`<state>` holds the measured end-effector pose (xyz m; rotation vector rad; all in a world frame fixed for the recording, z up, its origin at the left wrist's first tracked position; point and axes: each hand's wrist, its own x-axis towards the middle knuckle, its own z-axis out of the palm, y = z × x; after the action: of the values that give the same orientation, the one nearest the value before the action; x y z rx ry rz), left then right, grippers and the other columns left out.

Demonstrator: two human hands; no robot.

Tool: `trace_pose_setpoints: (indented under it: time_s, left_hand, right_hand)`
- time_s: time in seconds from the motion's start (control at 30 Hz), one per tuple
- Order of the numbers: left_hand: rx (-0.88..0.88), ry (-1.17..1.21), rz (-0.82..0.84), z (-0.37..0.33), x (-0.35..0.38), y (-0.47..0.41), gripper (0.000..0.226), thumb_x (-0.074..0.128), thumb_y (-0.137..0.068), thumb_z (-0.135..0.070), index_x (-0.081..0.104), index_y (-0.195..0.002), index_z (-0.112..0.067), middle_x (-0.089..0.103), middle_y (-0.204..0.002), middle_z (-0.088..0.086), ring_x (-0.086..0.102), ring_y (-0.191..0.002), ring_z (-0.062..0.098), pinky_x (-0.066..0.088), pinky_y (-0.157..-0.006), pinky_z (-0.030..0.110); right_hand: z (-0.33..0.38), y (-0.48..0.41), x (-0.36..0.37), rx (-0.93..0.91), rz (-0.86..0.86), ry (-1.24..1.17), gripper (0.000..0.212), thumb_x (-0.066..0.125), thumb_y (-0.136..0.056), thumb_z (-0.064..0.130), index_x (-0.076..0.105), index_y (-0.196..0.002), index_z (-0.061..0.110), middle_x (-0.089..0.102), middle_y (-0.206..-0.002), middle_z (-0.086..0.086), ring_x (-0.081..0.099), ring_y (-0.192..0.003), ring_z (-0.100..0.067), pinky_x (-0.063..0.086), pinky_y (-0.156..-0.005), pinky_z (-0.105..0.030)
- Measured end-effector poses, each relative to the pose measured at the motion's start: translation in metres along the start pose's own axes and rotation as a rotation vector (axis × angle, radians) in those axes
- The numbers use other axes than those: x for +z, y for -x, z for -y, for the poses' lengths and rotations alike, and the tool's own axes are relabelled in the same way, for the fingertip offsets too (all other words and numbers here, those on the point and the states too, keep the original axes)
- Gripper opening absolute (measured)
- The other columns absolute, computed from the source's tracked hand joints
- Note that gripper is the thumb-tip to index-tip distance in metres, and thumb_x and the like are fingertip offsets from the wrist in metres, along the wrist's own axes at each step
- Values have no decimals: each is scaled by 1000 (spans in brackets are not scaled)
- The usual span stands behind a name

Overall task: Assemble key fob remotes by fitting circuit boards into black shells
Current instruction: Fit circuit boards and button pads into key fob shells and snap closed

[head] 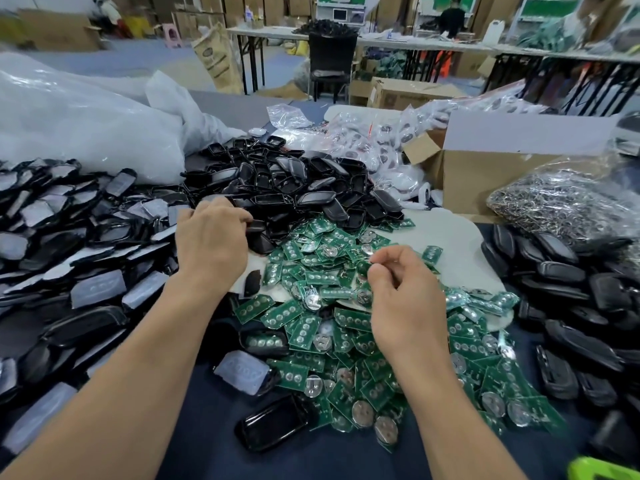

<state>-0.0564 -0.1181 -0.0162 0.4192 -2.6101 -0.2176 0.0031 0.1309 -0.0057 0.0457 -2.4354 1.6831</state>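
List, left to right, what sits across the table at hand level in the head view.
Shells with clear pads → left hand → right hand, pinching a circuit board → bare black shells.

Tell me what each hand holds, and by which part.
The left hand grips a black shell by its near end. The right hand curls over the circuit boards; a hold cannot be told.
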Motion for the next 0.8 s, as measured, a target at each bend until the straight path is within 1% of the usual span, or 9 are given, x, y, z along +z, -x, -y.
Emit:
trace_pose_setpoints:
  time_s: [0.1, 0.2, 0.27, 0.33, 0.47, 0.57, 0.67, 0.73, 0.8]
  left_hand:
    - [19, -6, 63, 2, -3, -1, 39, 56, -98, -8, 73, -127, -28, 65, -133, -2, 55, -123, 27, 34, -108, 42]
    - [92, -84, 167, -4, -2, 3, 53, 57, -97, -13, 56, -148, -28, 58, -145, -3, 55, -129, 26, 35, -109, 41]
    - [82, -63, 87, -5, -1, 4, 44, 57, -100, -14, 62, -141, -28, 66, -136, 1, 59, -124, 26, 32, -107, 38]
    - [29, -4, -35, -6, -1, 5, 36, 56, -102, -11, 72, -130, -26, 75, -121, 4, 64, -114, 26, 30, -104, 36]
    - [-57, 100, -214, -15, -14, 10, 35, 50, -104, -9, 78, -120, -21, 79, -98, 12, 68, -91, 32, 33, -99, 40]
    - [-155, 224, -262, -30, -35, 14, 31, 53, -104, -16, 78, -119, -26, 78, -89, 9, 69, -79, 33, 41, -72, 36]
    - [-264, 704, -68, -50, -46, 31, 24, 64, -100, -13, 80, -110, -28, 75, -75, -4, 65, -50, 7, 43, -42, 22]
    - [-377, 995, 91, -58, -49, 49, 27, 70, -95, -7, 79, -100, -32, 78, -74, -2, 73, -57, 8, 55, -45, 21]
    - [-404, 1104, 214, -60, -45, 66, 28, 70, -95, -5, 78, -95, -32, 79, -75, -6, 77, -65, 15, 62, -55, 24]
  right_hand:
    - [2, 1, -1, 29, -7, -26, 31, 49, -105, 5, 50, -98, 35, 72, -80, 4, 66, -58, -4, 50, -50, -16]
    - [4, 2, 0, -15, 25, 30, 45, 54, -102, 4, 51, -113, 48, 73, -76, 6, 67, -60, -8, 49, -47, -22]
    - [5, 3, 1, -26, 42, 64, 53, 58, -100, 5, 52, -125, 52, 72, -79, 14, 60, -53, -7, 44, -44, -21]
    - [4, 2, 1, -7, 44, 51, 54, 60, -100, 6, 58, -128, 52, 72, -78, 10, 62, -53, -9, 46, -43, -19]
    - [3, 3, -1, 30, 65, -50, 42, 62, -99, 13, 63, -102, 55, 74, -73, 10, 69, -62, -23, 54, -47, -27]
    - [1, 2, 1, 4, 45, -46, 35, 67, -96, 16, 61, -88, 50, 73, -76, 20, 61, -48, -21, 51, -44, -27]
    - [0, 2, 3, -16, 22, -37, 24, 71, -92, 17, 65, -85, 39, 72, -80, 28, 41, -35, -7, 36, -37, -14]
    - [-1, 2, 3, -16, -4, -57, 21, 72, -90, 17, 65, -85, 36, 71, -88, 32, 54, -47, -9, 41, -43, -9]
    - [-1, 1, 2, -25, -37, -50, 19, 74, -88, 19, 66, -86, 36, 70, -93, 33, 59, -63, -5, 46, -54, -9]
